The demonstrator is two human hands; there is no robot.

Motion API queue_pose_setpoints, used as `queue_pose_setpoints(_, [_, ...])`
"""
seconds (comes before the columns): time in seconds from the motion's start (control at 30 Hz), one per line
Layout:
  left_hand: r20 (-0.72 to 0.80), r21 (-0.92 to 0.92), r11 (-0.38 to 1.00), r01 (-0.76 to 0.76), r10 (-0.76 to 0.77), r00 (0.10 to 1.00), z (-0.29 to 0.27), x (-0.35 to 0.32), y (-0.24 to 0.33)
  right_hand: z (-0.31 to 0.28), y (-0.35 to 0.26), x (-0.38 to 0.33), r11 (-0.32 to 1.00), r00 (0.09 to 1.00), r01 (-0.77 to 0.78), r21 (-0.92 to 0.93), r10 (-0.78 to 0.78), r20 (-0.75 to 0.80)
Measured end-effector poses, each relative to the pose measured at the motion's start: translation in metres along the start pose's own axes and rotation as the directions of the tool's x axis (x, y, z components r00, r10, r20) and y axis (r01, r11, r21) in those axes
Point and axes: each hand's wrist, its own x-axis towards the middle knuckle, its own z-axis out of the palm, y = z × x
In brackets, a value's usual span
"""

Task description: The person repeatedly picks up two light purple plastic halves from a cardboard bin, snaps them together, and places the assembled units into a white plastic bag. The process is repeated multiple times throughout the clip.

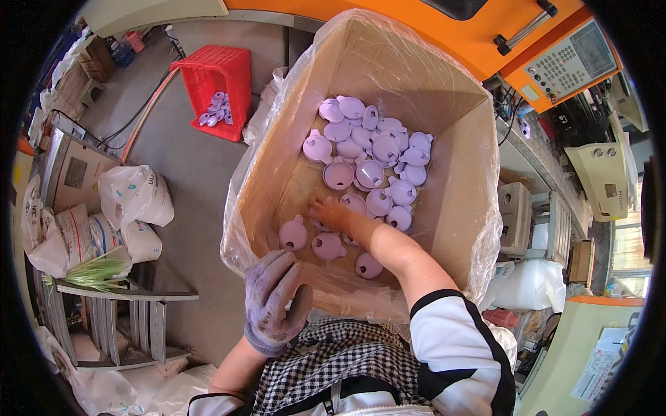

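Observation:
My right hand (329, 213), bare, reaches into a large cardboard box (444, 173) lined with clear plastic. Its fingers bend down over a pale purple lid (319, 225), mostly hidden beneath; whether they grip it does not show. Around it lie several more round purple plastic lids (338, 175) with small tabs, many with a dark hole. Nearest my left hand is a single tabbed lid (293, 234) on the box bottom. My left hand (276, 301), in a grey-purple knit glove, is held at the box's near edge. Its fingers curve, apart from the thumb, and nothing shows between them.
A red plastic crate (244, 90) with small purple parts sits on the floor at the far left. White sacks (135, 197) stand by a metal step frame (132, 295). An orange machine (444, 35) with a control panel (572, 62) borders the box's far side.

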Motion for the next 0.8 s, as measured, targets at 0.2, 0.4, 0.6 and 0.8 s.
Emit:
queue_pose_setpoints(0.2, [-0.001,0.014,0.999,-0.029,0.029,1.000,-0.003,-0.003,-0.006,-0.053,-0.016,0.001,0.990,0.995,-0.007,-0.142,0.021,0.094])
queue_pose_setpoints(0.4, [0.052,-0.015,0.999,-0.050,0.051,0.997,0.000,0.005,-0.005,-0.047,0.041,0.021,0.810,0.878,-0.459,0.365,0.349,0.329])
queue_pose_setpoints(0.6, [0.069,0.029,0.999,-0.036,0.034,0.997,-0.001,0.003,-0.008,-0.089,0.062,0.005,0.830,0.731,-0.446,0.337,0.554,-0.398])
queue_pose_setpoints(0.8, [0.126,0.044,0.999,0.001,-0.007,0.992,0.001,0.006,-0.004,-0.033,0.045,0.008,0.902,0.871,-0.432,0.011,0.421,-0.253])
